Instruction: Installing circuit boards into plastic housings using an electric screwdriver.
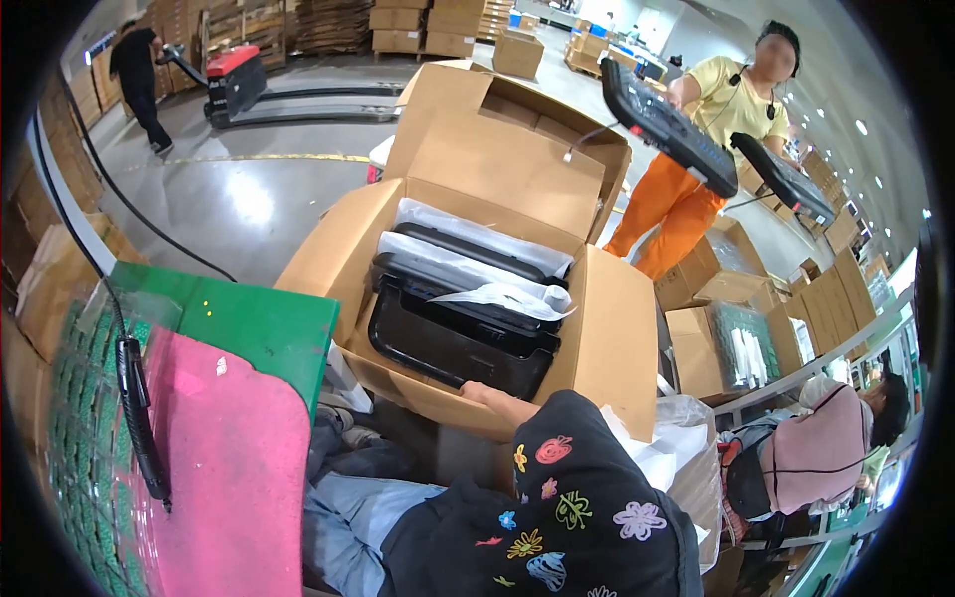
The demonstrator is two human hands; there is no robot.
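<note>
Cardboard box (pixel 607 338), flaps open, sits just beyond the person's lap, holding black plastic trays (pixel 453 338) stacked with white sheets (pixel 468 269) between them. Only the right hand (pixel 487 395) shows, resting on the box's near rim beside the nearest tray; whether its fingers are spread or curled I cannot tell. The left hand is unseen. Pulling one tray could drag loose sheets out, or tip the box off its perch.

The right hand (pixel 487 396) reaches into an open cardboard box (pixel 607 338), touching the nearest of several black trays (pixel 453 338) stacked with white paper sheets (pixel 502 297). A pink-and-green table (pixel 239 438) sits left.
</note>
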